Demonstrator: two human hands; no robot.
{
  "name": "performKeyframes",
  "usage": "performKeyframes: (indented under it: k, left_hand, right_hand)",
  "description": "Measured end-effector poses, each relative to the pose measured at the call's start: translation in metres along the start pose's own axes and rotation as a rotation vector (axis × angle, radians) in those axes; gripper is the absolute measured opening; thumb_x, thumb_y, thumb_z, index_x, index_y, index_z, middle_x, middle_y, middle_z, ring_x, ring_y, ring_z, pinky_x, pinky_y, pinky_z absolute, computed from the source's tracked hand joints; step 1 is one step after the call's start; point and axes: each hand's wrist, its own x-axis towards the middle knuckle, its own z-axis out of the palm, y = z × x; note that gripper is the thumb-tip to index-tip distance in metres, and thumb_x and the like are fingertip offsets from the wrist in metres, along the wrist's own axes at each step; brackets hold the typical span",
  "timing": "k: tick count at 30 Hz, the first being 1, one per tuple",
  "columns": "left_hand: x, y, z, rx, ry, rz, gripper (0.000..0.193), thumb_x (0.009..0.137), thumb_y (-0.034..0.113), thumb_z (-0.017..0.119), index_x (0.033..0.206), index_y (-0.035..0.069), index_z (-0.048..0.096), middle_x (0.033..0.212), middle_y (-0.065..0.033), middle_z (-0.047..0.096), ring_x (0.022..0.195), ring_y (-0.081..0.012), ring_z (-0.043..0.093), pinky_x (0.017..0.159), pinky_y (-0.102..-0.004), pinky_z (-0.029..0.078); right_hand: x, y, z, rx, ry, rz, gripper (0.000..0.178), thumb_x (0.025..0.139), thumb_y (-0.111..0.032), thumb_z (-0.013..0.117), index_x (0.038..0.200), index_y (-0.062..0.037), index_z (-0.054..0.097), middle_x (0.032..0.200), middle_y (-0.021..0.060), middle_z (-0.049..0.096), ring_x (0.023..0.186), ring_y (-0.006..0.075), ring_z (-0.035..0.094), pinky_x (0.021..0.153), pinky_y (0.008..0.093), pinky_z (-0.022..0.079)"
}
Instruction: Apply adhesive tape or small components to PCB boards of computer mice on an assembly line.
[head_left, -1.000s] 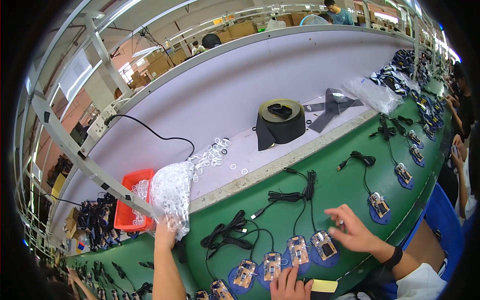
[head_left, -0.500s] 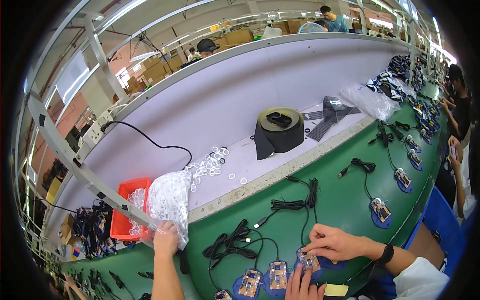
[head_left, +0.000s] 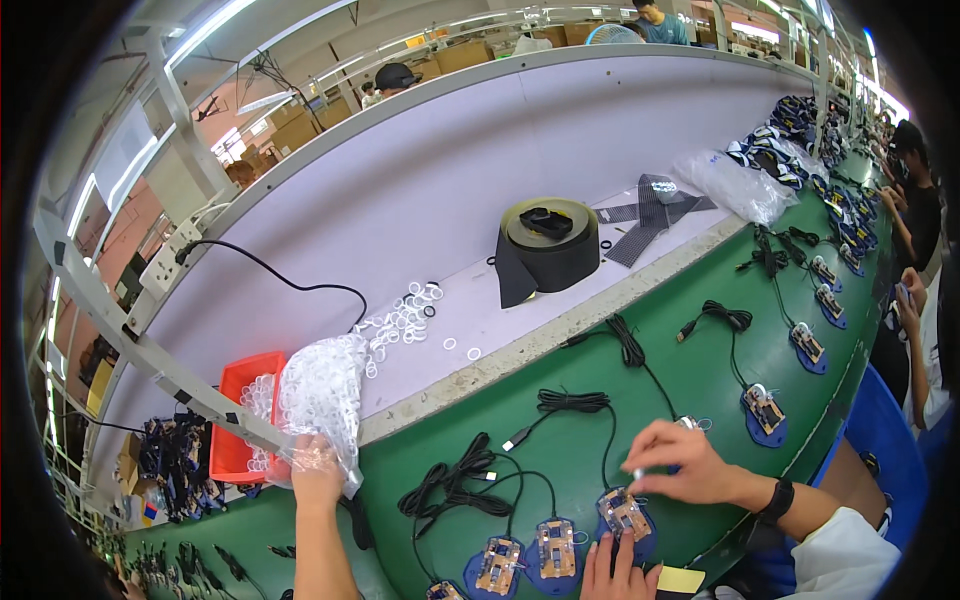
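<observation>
My left hand rests its fingertips on the near edge of an opened computer mouse, a blue shell with a brown circuit board; its fingers are spread and the thumb stands apart. Above that mouse, my right hand, with a black wristband, pinches a small whitish piece, too small to name. Partly hidden beyond my right hand lies another mouse board. To the left sit similar opened mice with black coiled cables. A yellow paper slip lies beside my left thumb.
Another person's hand reaches into a clear bag of white rings beside a red bin. A black tape roll stands on the ledge. More mice line the green table rightward; a blue bin stands off its edge.
My right hand has lifted off the mouse and now holds a small whitish piece above it. A neighbouring mouse board and its cable have shifted farther from me. The view has moved slightly.
</observation>
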Motion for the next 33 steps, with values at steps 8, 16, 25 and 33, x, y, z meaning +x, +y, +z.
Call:
performKeyframes:
  k: [8, 16, 25, 33]
  left_hand:
    - [-0.004, -0.033, -0.020, 0.126, 0.101, -0.087, 0.014, 0.097, 0.014, 0.063, 0.108, 0.007, 0.067, 0.121, -0.0122, 0.062, 0.101, -0.0314, 0.066, 0.085, -0.0425, 0.056]
    - [-0.017, 0.023, -0.020, -0.293, -0.009, 0.413, 0.014, 0.097, 0.012, 0.062, 0.109, 0.007, 0.067, 0.120, -0.0112, 0.062, 0.101, -0.0312, 0.066, 0.085, -0.0420, 0.057]
    - [-0.038, -0.022, 0.004, 0.281, 0.094, -0.216, 0.015, 0.097, 0.011, 0.061, 0.111, 0.008, 0.067, 0.119, -0.0102, 0.061, 0.100, -0.0310, 0.066, 0.085, -0.0415, 0.057]
    - [-0.043, -0.026, -0.011, 0.212, 0.055, -0.183, 0.016, 0.097, 0.010, 0.060, 0.112, 0.009, 0.067, 0.118, -0.0092, 0.061, 0.100, -0.0308, 0.066, 0.084, -0.0410, 0.057]
  right_hand:
    - [-0.003, 0.014, 0.025, 0.058, -0.172, -0.102, 0.027, 0.082, -0.008, 0.091, 0.107, -0.0028, 0.081, 0.110, 0.0079, 0.074, 0.100, 0.0230, 0.073, 0.088, 0.0348, 0.061]
    - [-0.009, 0.003, 0.003, -0.205, -0.249, -0.213, 0.020, 0.088, -0.020, 0.086, 0.102, -0.0070, 0.080, 0.105, 0.0021, 0.073, 0.098, 0.0224, 0.066, 0.084, 0.0381, 0.053]
    - [-0.007, -0.009, 0.009, -0.514, -0.334, -0.228, 0.032, 0.087, -0.024, 0.086, 0.111, -0.0047, 0.077, 0.111, 0.0077, 0.068, 0.104, 0.0278, 0.063, 0.085, 0.0390, 0.052]
    - [-0.009, -0.014, 0.005, -0.628, -0.372, -0.197, 0.047, 0.093, -0.034, 0.079, 0.127, -0.0033, 0.070, 0.116, 0.0091, 0.063, 0.110, 0.0302, 0.058, 0.091, 0.0452, 0.046]
